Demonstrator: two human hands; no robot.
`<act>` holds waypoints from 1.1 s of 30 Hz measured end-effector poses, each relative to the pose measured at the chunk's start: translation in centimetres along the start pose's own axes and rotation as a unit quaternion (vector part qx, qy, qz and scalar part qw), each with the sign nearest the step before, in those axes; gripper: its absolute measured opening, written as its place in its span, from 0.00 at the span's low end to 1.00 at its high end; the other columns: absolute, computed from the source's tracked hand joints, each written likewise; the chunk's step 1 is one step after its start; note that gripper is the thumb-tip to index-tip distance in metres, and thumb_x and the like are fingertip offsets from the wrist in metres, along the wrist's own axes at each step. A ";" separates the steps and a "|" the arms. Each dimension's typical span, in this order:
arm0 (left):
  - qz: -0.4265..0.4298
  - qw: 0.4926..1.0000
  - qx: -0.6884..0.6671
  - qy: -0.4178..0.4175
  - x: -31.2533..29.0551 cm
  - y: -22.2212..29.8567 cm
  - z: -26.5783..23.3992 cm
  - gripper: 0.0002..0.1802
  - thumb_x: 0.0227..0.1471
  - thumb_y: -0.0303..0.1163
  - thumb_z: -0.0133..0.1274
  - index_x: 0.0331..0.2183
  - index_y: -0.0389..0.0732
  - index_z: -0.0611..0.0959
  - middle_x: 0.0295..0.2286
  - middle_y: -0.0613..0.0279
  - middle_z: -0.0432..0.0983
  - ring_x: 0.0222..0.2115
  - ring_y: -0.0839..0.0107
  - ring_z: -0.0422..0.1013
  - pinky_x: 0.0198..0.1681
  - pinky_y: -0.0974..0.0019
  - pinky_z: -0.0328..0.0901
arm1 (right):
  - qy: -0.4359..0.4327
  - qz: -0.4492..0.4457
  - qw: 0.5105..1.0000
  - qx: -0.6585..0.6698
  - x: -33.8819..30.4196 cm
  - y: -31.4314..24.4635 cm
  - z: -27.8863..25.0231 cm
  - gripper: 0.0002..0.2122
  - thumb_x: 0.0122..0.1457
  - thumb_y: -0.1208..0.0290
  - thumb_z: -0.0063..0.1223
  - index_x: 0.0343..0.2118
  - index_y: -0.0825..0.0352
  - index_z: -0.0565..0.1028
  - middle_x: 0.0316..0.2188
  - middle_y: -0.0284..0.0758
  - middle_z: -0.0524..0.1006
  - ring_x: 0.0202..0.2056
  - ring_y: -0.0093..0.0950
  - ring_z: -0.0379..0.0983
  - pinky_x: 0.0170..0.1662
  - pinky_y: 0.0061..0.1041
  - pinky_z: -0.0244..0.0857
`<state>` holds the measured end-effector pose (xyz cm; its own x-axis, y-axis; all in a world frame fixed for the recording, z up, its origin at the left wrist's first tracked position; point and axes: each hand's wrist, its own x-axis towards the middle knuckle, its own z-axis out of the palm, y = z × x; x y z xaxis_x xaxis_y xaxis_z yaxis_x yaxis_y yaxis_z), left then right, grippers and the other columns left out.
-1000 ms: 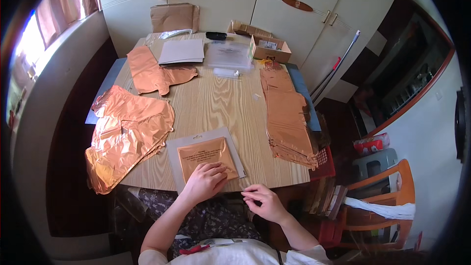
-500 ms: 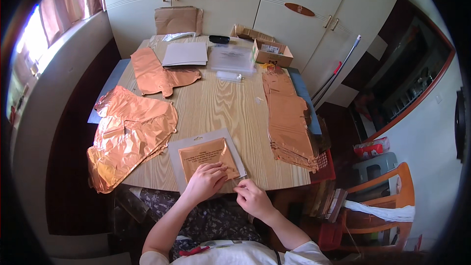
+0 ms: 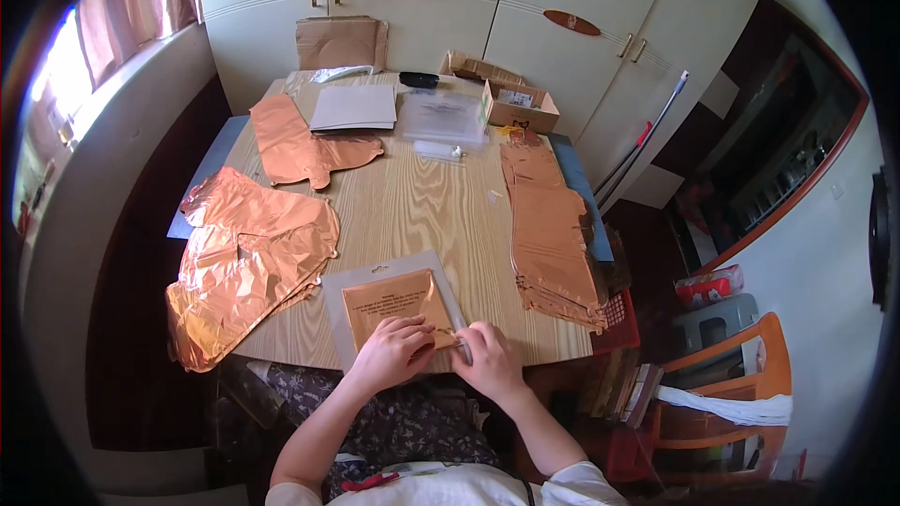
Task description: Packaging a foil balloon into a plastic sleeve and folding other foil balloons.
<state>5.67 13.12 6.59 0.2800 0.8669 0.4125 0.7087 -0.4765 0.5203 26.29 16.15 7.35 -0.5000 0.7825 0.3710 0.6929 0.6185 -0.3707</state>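
A clear plastic bag with a hang hole lies at the table's near edge. Inside it shows a folded copper-coloured foil sheet with dark print. My left hand rests on the bag's lower part, its fingers closed together and bent against it. At the lower right corner, my right hand pinches the bag's edge between thumb and fingers. Both hands hide the bag's bottom edge in part.
Copper foil sheets lie at the left, another foil piece behind them, and a foil stack at the right. Toward the back are grey-white cards, clear bags, a black tray and an open carton.
My right hand has shifted up and slightly left, from below the bag's corner onto its right edge. My left hand stays nearly in place.
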 end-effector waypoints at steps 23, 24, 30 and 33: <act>0.039 0.999 -0.001 -0.030 -0.1 -0.8 -0.2 0.09 0.49 0.36 0.58 0.32 0.41 0.82 0.41 0.62 0.79 0.48 0.63 0.72 0.52 0.59 0.64 | -0.060 -0.264 0.962 0.037 3.3 5.1 -0.4 0.14 0.51 0.57 0.61 0.37 0.58 0.75 0.40 0.26 0.74 0.46 0.26 0.68 0.48 0.33 0.61; 0.042 0.999 -0.003 -0.033 -0.1 -0.8 -0.1 0.10 0.50 0.36 0.57 0.32 0.41 0.82 0.41 0.61 0.79 0.48 0.63 0.72 0.52 0.59 0.63 | -0.068 -0.278 0.958 0.027 3.7 5.2 -0.5 0.14 0.51 0.55 0.60 0.36 0.57 0.75 0.39 0.25 0.73 0.46 0.25 0.68 0.48 0.32 0.61; 0.043 0.998 -0.004 -0.037 0.2 -0.6 -0.1 0.10 0.50 0.36 0.57 0.32 0.42 0.82 0.41 0.61 0.79 0.48 0.63 0.72 0.52 0.59 0.64 | -0.101 -0.361 0.927 -0.018 6.0 6.0 0.5 0.14 0.52 0.50 0.57 0.33 0.56 0.75 0.38 0.24 0.73 0.44 0.25 0.68 0.48 0.31 0.61; 0.050 0.998 0.000 -0.030 0.1 -0.7 0.2 0.09 0.47 0.35 0.60 0.32 0.41 0.82 0.41 0.62 0.79 0.48 0.63 0.72 0.51 0.59 0.64 | -0.094 -0.365 0.926 -0.017 6.4 6.3 0.8 0.14 0.51 0.51 0.58 0.33 0.55 0.75 0.38 0.24 0.73 0.43 0.25 0.68 0.48 0.31 0.61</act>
<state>5.27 13.57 6.10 0.3869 0.8224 0.4170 0.6751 -0.5607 0.4794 27.09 25.13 6.72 -0.9211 0.1584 0.3558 0.1495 0.9874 -0.0526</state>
